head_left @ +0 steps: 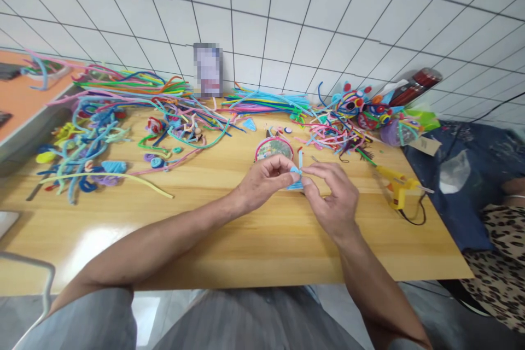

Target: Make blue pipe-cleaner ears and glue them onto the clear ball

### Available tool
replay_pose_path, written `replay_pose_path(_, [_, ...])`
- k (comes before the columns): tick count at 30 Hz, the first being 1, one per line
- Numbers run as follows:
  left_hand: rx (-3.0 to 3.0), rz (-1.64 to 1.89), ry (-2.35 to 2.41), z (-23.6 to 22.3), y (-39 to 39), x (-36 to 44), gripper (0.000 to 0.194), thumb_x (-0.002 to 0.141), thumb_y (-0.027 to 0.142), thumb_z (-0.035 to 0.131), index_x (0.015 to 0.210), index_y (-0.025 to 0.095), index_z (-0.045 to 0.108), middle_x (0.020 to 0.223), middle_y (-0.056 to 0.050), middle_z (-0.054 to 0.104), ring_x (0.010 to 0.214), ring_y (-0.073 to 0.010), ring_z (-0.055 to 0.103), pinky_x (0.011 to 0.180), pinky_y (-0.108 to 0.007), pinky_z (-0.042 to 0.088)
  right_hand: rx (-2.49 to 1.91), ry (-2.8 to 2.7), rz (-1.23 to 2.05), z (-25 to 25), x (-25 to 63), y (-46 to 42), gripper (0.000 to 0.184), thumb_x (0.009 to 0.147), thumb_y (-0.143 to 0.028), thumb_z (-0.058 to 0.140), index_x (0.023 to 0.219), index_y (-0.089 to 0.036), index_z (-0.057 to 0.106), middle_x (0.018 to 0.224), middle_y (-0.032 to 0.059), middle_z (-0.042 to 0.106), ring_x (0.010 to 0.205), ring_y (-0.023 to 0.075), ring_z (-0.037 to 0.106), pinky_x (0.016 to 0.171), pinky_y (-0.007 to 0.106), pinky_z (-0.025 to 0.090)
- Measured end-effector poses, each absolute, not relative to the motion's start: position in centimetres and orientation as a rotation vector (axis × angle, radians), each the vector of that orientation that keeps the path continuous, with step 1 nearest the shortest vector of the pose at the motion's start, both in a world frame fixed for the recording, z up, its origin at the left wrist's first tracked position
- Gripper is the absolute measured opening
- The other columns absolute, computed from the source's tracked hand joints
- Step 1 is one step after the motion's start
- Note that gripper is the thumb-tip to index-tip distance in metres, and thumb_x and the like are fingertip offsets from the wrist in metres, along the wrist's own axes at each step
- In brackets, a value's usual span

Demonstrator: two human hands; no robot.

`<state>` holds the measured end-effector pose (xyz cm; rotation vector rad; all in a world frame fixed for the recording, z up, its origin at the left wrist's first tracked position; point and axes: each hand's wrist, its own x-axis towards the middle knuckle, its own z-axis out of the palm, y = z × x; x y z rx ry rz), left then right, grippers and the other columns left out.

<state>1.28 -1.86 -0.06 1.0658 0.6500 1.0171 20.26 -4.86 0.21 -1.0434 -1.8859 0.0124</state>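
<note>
Both hands meet over the middle of the wooden table [229,235]. Between them is a light blue pipe cleaner [301,159], one straight end pointing up and the rest bent into a small shape. My left hand [270,176] pinches it between thumb and forefinger. From the other side, my right hand [331,194] is closed on it with thumb and forefinger, close to my left fingertips. My fingers partly hide the piece. Just behind my left hand sits a round item with a pink rim [274,147], its lower part covered by the hand.
Pipe cleaners in many colours [270,103] lie along the tiled wall, with curled pieces [90,158] at left. A phone [208,70] leans on the wall. At right are a yellow glue gun [397,188], decorated balls [369,115] and a person in leopard print [502,262].
</note>
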Motion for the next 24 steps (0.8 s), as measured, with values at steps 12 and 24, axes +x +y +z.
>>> replay_pose_path(12, [1.053, 1.042, 0.635, -0.62, -1.84, 1.24, 0.039, 0.077, 0.049, 0.093, 0.091, 0.016, 0.079, 0.085, -0.002, 0.075, 0.079, -0.013, 0.065, 0.083, -0.028, 0.052, -1.042, -1.83, -0.024, -0.04, 19.9, -4.55, 0.018, 0.096, -0.012, 0.068, 0.102, -0.026, 0.076, 0.093, 0.0037, 0.081, 0.088, 0.0208, 0.079, 0.082, 0.036, 0.064])
replay_pose_path(24, [1.119, 1.137, 0.635, -0.81, -2.02, 1.41, 0.035, 0.074, 0.042, 0.097, 0.088, 0.016, 0.08, 0.082, -0.002, 0.077, 0.075, -0.0124, 0.066, 0.077, -0.026, 0.055, -1.027, -1.794, 0.0, 0.13, 19.33, -4.79, 0.014, 0.093, -0.012, 0.071, 0.097, -0.025, 0.075, 0.088, 0.0029, 0.081, 0.081, 0.0191, 0.079, 0.077, 0.033, 0.063])
